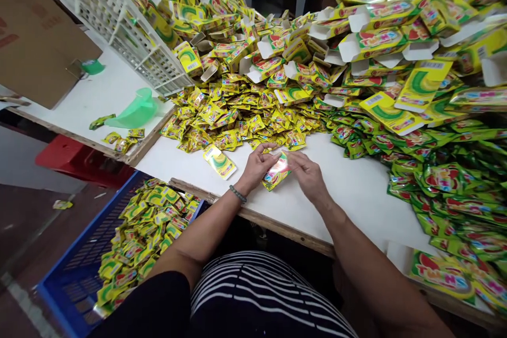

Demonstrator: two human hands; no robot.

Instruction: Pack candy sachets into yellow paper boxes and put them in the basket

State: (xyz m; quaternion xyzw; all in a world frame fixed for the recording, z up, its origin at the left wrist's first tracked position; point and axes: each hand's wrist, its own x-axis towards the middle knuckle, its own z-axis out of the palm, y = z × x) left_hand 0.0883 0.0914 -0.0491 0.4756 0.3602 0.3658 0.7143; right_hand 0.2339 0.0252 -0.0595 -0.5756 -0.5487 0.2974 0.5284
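Just above the white tabletop, a small yellow-green printed carton (278, 173) is held between both hands at chest side of the pile. My left hand (255, 168), with a beaded bracelet at the wrist, grips its left edge with thumb and fingers. At the upper right end of the carton, the fingers of my right hand (307, 173) are closed; they partly cover that end. Another yellow carton (220, 161) lies on the table left of my left hand. Yellow sachets (222, 121) are heaped beyond my hands, and green sachets (447, 182) are piled to the right.
Open-ended cartons (376, 37) form a high heap at the back, partly spilling from a tipped white crate (130, 37). Below the table edge, a blue crate (71, 269) holds many filled cartons. A green scoop (137, 111) and a cardboard box (39, 31) are at left.
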